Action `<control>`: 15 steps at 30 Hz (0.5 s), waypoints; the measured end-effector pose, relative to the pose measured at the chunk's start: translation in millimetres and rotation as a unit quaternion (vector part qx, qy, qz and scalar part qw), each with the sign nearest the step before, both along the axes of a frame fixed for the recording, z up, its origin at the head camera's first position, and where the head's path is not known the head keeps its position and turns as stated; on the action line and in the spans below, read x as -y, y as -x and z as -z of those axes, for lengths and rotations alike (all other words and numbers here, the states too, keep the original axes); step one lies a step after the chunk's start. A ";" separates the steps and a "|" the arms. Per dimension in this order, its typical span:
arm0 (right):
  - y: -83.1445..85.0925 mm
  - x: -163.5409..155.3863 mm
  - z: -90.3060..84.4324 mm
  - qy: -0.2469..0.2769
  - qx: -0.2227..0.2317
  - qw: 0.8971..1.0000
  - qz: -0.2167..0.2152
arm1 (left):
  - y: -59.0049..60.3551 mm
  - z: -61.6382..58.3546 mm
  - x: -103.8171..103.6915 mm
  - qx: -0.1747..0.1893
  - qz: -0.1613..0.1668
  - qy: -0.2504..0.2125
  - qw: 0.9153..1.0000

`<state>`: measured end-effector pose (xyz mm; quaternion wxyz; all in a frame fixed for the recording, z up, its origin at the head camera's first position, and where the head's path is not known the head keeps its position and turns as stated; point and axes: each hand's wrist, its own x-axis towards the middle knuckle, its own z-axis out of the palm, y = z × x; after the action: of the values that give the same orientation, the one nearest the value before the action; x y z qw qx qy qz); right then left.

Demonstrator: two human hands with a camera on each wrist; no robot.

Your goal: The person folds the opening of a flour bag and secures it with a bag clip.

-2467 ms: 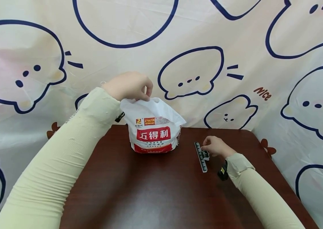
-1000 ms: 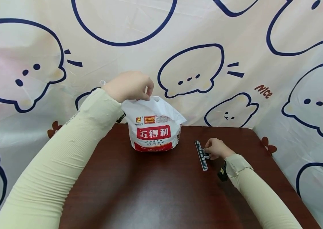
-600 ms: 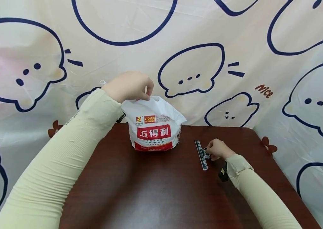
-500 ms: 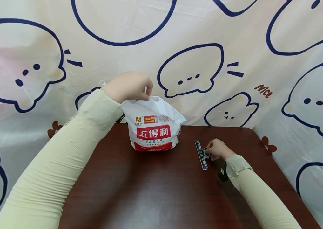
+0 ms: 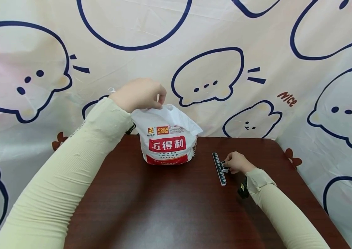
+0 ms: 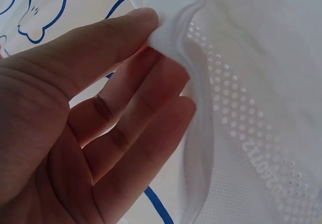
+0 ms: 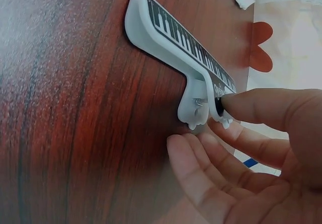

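Note:
In the head view my left hand pinches the top edge of a white flour bag with red print, standing upright at the back of the table. The left wrist view shows the thumb on one side of the bag's folded rim and the fingers on the other. To the right lies a long spring clip with a piano-key pattern. My right hand pinches its handle; in the right wrist view the thumb presses on the upper handle of the clip, with fingertips below by the lower handle.
The dark brown wooden table ends just behind the bag. A cream curtain with blue cartoon outlines hangs behind and along the right side. A black wrist strap sits on my right wrist.
Since the oldest frame my right hand has slid slightly right and down along the clip's handle, to its end. The clip, the bag and my left hand stay almost still.

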<state>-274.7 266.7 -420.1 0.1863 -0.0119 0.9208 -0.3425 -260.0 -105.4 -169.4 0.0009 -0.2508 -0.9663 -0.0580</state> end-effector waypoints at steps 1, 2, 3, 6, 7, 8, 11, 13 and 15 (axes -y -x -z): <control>-0.4 0.1 -0.4 0.000 -0.001 1.000 -0.002 | 0.2 0.0 0.4 0.000 0.000 0.000 1.000; -0.6 0.0 -0.9 0.000 -0.002 1.000 -0.004 | 0.4 0.0 0.8 -0.001 0.001 0.000 1.000; -0.9 0.1 -1.1 0.000 -0.002 1.000 -0.004 | 0.7 -0.1 1.1 -0.002 0.002 0.000 1.000; -0.9 0.1 -1.4 0.002 -0.002 1.000 -0.005 | 1.4 0.0 1.7 -0.004 0.005 0.002 1.000; -0.7 0.1 -1.1 0.002 -0.001 1.000 -0.006 | 1.6 0.0 1.8 -0.005 0.006 0.002 1.000; -0.3 -0.1 -0.9 0.002 -0.001 1.000 -0.007 | 1.9 0.0 1.9 -0.006 0.006 0.002 1.000; 1.2 -0.3 0.4 0.002 0.001 1.000 -0.009 | 2.6 0.2 2.2 -0.009 0.009 0.003 1.000; 2.2 -0.5 1.1 0.003 0.004 1.000 -0.008 | 3.0 0.5 2.5 -0.010 0.010 0.003 1.000; 3.1 -0.7 1.3 0.004 0.006 1.000 -0.008 | 3.1 0.7 2.6 -0.011 0.010 0.003 1.000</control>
<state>-277.8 267.5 -421.4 0.1942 -0.0183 0.9181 -0.3449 -263.1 -108.1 -170.1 0.0105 -0.2607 -0.9639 -0.0527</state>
